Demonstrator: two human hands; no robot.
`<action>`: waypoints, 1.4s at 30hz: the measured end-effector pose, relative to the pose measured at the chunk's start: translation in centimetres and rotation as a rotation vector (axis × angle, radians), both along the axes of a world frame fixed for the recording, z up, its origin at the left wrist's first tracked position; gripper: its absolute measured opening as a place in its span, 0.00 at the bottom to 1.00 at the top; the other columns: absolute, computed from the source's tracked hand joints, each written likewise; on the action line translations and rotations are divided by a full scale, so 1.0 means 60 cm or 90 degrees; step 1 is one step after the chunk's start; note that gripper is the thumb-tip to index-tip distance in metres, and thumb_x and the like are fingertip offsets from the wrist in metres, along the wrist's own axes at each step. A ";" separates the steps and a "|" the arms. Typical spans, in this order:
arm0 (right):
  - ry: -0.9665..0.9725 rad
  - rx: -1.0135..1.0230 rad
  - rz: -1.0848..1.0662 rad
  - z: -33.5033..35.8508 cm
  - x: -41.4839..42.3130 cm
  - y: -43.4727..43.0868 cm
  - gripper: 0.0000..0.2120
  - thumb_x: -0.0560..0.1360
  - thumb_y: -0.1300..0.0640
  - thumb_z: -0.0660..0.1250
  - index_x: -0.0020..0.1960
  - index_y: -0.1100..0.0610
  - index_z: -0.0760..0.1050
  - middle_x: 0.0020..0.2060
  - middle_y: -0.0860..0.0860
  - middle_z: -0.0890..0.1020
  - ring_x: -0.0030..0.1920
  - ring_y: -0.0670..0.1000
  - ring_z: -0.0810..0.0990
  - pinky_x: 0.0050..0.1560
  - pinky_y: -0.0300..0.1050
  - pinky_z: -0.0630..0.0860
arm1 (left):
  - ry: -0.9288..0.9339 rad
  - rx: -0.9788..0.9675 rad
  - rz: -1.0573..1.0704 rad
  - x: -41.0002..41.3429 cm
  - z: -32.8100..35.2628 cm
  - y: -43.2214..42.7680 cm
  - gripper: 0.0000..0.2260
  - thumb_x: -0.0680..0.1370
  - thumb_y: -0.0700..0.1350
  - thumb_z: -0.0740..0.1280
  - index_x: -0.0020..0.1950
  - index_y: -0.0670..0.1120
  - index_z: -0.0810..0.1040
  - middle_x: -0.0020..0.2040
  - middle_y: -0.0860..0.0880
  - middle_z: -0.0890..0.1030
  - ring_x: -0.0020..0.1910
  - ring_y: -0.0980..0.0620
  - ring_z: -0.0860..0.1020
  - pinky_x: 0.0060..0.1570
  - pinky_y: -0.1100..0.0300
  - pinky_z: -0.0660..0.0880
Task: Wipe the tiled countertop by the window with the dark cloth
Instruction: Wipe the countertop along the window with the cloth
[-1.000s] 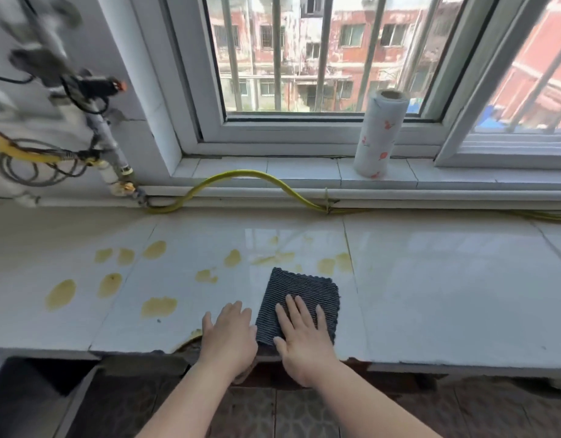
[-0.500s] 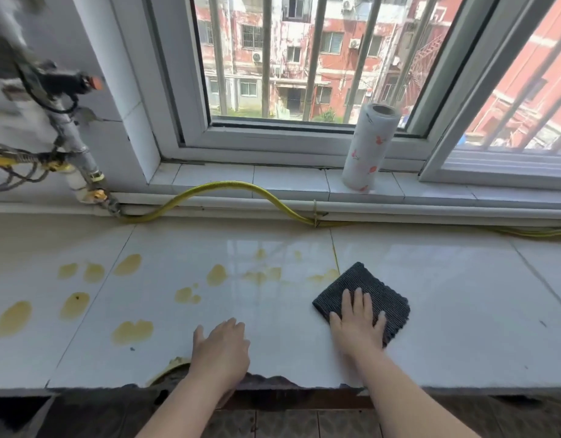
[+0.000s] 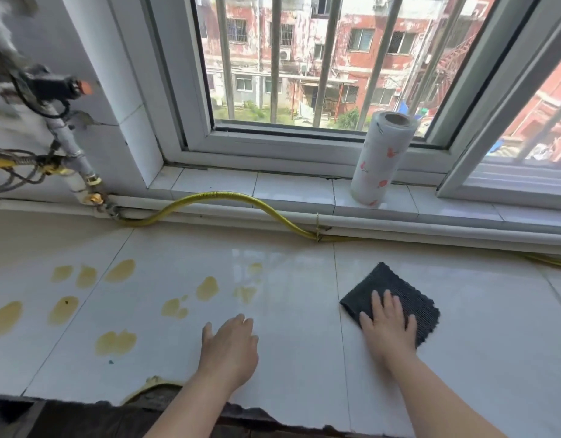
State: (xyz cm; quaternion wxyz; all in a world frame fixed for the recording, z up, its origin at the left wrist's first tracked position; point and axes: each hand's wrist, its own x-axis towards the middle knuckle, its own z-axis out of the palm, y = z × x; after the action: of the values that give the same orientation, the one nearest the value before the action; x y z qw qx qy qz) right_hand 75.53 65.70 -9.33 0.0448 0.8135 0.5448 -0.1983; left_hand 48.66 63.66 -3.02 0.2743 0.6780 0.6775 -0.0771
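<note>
Right hand (image 3: 388, 327): flat on the dark cloth (image 3: 389, 279), fingers straight and spread, pressing down; nothing pinched.
Left hand (image 3: 230, 352): palm down on the table (image 3: 478, 327), fingers relaxed, holding nothing.
Dark cloth: under my right hand, just right of a grout line, one corner pointing away from me.
Yellow stains (image 3: 206, 287): beyond and to the left of my left hand, well apart from the cloth; not yet wiped, as I judge.
Risk, slip: I hold the cloth by pressure alone; on glossy tile it may bunch or slide out from under my palm.
Risk, smear: if the patches are wet, a single pass could spread them instead of lifting them.
Risk, front edge (image 3: 241, 409): ragged, close by my left wrist; a cloth dragged there could snag or drop.
In the way: my left hand lies between cloth and stains; I judge it must shift.
Yellow hose (image 3: 209, 197): along the back, beyond both hands; could catch a far stroke.
Paper roll (image 3: 381, 156): upright on the sill, beyond my right hand.
Pipe and valve (image 3: 67, 134): on the wall, far left of my left hand.
</note>
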 end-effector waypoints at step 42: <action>0.033 0.038 0.271 -0.014 -0.431 0.069 0.44 0.62 0.37 0.25 0.77 0.49 0.37 0.77 0.48 0.36 0.71 0.45 0.28 0.60 0.48 0.19 | -0.059 0.105 0.026 -0.268 0.005 0.090 0.18 0.82 0.46 0.51 0.73 0.49 0.63 0.73 0.52 0.65 0.73 0.53 0.62 0.72 0.54 0.55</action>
State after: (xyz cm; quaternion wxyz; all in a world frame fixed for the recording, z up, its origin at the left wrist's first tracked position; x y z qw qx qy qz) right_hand 49.66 69.83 -10.17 0.0476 0.6759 0.7107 -0.1892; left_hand 32.58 69.07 -2.74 0.2501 0.6874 0.6817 0.0157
